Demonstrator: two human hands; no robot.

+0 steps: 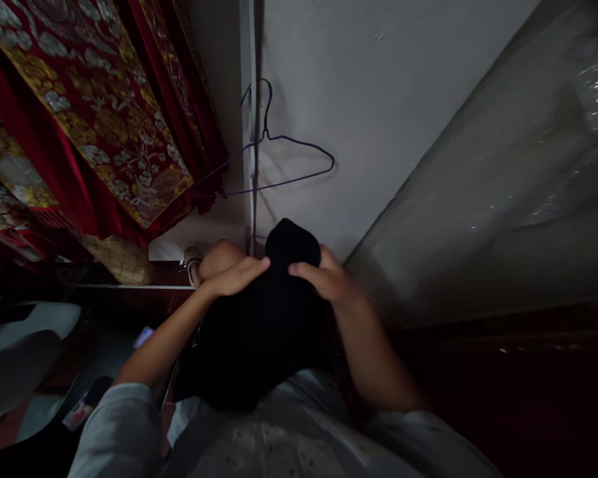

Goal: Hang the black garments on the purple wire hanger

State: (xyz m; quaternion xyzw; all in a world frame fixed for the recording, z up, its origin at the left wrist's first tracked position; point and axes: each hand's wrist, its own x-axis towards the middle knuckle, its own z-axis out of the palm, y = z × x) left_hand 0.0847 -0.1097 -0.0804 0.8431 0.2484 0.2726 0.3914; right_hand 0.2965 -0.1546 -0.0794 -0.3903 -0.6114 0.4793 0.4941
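Observation:
A piece of black cloth point(264, 338), perhaps a garment, is spread over my lap, and its far end stands up in a rounded fold. My left hand point(239, 275) grips its left side, with the thumb on top and the fingers hidden. At the right side of the fold, my right hand point(326, 275) is closed on the same cloth, thumb lying across it and fingers behind. The cloth is too dark to show its cut. A purple wire hanger point(299, 141) hangs just beyond the cloth, touched by neither hand.
Red embroidered hangings point(134, 126) fill the upper left. Behind the hanger run a narrow upright strip point(252, 53) and a pale wall point(379, 86). Clear plastic sheeting point(478, 212) covers the right side. A woven basket point(122, 259) and a grey chair point(20, 365) are at left.

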